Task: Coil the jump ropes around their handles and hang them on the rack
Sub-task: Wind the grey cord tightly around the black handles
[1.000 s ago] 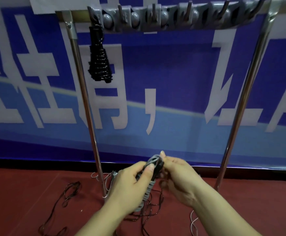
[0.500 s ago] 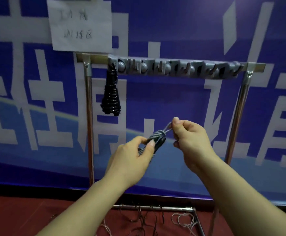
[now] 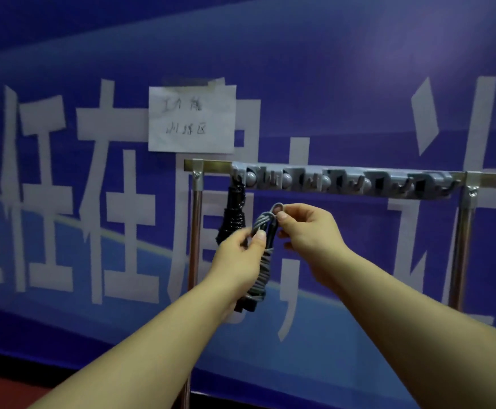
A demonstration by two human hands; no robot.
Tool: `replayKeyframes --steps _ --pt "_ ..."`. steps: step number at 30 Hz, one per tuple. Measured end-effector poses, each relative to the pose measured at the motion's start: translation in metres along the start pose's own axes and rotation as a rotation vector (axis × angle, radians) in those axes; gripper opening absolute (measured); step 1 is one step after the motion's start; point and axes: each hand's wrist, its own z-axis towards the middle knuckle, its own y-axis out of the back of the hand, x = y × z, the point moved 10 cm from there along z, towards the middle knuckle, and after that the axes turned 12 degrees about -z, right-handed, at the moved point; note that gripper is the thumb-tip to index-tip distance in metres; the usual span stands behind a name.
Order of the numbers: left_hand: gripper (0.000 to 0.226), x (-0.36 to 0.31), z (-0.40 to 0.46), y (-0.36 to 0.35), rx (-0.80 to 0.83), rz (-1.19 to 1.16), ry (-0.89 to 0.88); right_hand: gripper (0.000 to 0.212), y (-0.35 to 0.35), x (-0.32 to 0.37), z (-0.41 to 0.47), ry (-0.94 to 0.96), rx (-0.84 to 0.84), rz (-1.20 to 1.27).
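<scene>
A grey jump rope (image 3: 263,262) is coiled around its black handles and hangs upright between my hands. My left hand (image 3: 236,261) grips the bundle at its upper part, thumb pressed on the coils. My right hand (image 3: 305,228) pinches a small grey loop (image 3: 277,208) sticking out of the bundle's top. The loop sits just below the grey hook strip (image 3: 341,181) of the metal rack (image 3: 474,178). A black coiled jump rope (image 3: 232,216) hangs from the leftmost hook, partly hidden behind my left hand.
Several hooks along the strip to the right of the black rope hold nothing. The rack's chrome legs (image 3: 460,252) stand at left and right. A blue banner with white characters fills the wall behind, with a paper note (image 3: 192,119) taped above the rack.
Both hands have lifted the grey bundle from near the floor up to just below the hook strip. My view has tilted upward, and the rack now sits lower in the frame.
</scene>
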Motion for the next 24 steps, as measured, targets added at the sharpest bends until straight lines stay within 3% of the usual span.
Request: replayKeyframes --steps 2,5,13,17,19,22,24 --pt "0.037 -0.012 0.008 0.003 -0.012 -0.05 0.012 0.018 -0.004 0.012 0.011 0.02 -0.002 0.016" --pt "0.021 -0.024 0.02 0.004 -0.002 -0.061 0.029 0.021 -0.01 0.024 0.025 0.023 0.025 0.026" --pt "0.02 -0.029 0.059 -0.005 -0.033 -0.023 -0.028 0.015 -0.002 0.019 0.065 -0.116 -0.051 0.024" --pt "0.036 -0.035 0.074 -0.009 -0.031 -0.031 -0.098 0.017 0.0 0.01 0.076 -0.185 -0.042 0.121" --pt "0.033 -0.033 0.081 -0.011 -0.03 -0.025 -0.108 0.017 -0.001 0.007 0.08 -0.223 -0.032 0.144" --pt "0.021 -0.02 0.087 -0.013 -0.009 -0.027 -0.049 0.017 -0.004 -0.001 0.083 -0.242 -0.023 0.09" --pt "0.028 -0.009 0.088 -0.013 0.003 -0.038 0.004 0.021 -0.007 -0.009 0.083 -0.242 -0.011 0.064"
